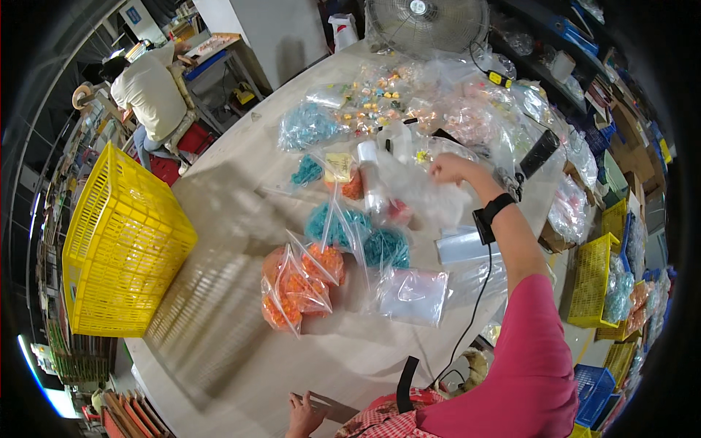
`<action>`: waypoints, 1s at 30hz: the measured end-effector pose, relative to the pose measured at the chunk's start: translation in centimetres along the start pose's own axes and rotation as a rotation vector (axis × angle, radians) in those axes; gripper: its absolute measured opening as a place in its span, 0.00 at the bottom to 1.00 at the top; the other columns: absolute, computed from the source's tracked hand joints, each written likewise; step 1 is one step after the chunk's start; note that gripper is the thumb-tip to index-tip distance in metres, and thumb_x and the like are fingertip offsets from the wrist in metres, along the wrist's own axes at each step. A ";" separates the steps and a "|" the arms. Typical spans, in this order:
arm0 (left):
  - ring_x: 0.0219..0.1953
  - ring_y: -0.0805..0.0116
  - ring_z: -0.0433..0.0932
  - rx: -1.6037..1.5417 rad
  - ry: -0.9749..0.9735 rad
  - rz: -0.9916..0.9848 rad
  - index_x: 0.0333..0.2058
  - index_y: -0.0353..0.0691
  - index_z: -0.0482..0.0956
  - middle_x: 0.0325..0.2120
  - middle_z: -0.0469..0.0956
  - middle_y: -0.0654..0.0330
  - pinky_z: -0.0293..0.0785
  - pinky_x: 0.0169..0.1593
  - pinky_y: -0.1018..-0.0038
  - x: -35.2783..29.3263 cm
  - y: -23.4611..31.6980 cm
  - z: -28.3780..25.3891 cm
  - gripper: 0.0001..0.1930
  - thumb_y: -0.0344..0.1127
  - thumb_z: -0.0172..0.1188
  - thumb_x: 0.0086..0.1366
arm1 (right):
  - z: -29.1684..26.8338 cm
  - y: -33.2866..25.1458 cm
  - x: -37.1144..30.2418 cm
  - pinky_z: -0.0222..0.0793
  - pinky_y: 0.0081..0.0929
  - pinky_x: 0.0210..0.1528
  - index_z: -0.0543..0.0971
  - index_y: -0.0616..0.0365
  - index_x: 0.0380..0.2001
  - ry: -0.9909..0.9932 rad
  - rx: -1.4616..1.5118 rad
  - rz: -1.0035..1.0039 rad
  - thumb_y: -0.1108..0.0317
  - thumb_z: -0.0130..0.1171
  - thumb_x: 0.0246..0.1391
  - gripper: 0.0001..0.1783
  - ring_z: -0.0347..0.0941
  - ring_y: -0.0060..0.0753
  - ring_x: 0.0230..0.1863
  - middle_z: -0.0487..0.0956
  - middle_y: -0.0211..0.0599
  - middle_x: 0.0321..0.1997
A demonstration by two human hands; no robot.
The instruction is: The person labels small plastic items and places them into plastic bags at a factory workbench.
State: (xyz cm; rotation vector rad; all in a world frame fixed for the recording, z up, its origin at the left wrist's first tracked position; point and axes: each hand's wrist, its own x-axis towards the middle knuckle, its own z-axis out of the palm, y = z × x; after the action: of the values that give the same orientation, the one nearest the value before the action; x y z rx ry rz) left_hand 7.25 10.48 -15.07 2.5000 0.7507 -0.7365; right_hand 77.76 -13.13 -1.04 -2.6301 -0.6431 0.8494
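Note:
My right hand [451, 169] reaches far over the table, its fingers closed on a clear plastic bag [442, 201] that is smeared by motion. Low in the view, my left hand [305, 416] is at the table's near edge with its fingers apart and nothing in them. Between the hands lie clear bags of orange pieces [296, 288] and bags of teal pieces [385, 248]. A flat stack of empty clear bags [414, 296] is beside them. Left of the moving bag stands a clear roll [370, 175], close to a small bag of orange pieces [351, 184].
A yellow plastic crate [128, 248] stands tilted at the table's left. Loose bags and small pieces [380, 95] cover the far end, before a fan [427, 25]. A black cable [478, 306] hangs from my right wrist. Another person [150, 95] sits at the far left.

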 end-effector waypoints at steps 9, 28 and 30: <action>0.61 0.24 0.54 0.021 -0.073 0.106 0.68 0.41 0.47 0.61 0.48 0.21 0.63 0.59 0.45 -1.1 -1.1 -0.7 0.51 0.52 0.67 0.54 | -0.7 0.5 13.8 0.73 0.44 0.52 0.75 0.51 0.53 0.680 -0.162 -0.031 0.72 0.53 0.52 0.22 0.76 0.45 0.52 0.79 0.40 0.52; 0.64 0.24 0.50 0.167 -0.219 0.070 0.69 0.37 0.41 0.61 0.42 0.16 0.60 0.61 0.43 -1.6 -0.6 0.4 0.53 0.58 0.62 0.57 | 0.3 4.4 19.1 0.68 0.46 0.52 0.83 0.54 0.35 0.718 -0.610 0.262 0.65 0.55 0.52 0.10 0.76 0.43 0.50 0.81 0.41 0.44; 0.66 0.27 0.45 0.175 -0.289 0.009 0.69 0.38 0.39 0.61 0.41 0.17 0.54 0.62 0.37 -0.8 -0.2 0.6 0.54 0.60 0.62 0.57 | 0.3 4.6 17.0 0.70 0.47 0.49 0.82 0.55 0.36 0.859 -0.518 0.188 0.61 0.56 0.53 0.12 0.77 0.45 0.47 0.81 0.41 0.40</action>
State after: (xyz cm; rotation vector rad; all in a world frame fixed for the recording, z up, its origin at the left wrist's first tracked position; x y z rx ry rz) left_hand 6.34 9.99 -15.06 2.4680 0.5918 -1.1745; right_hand 91.32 -8.53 -11.22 -3.1338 -0.3974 -0.5139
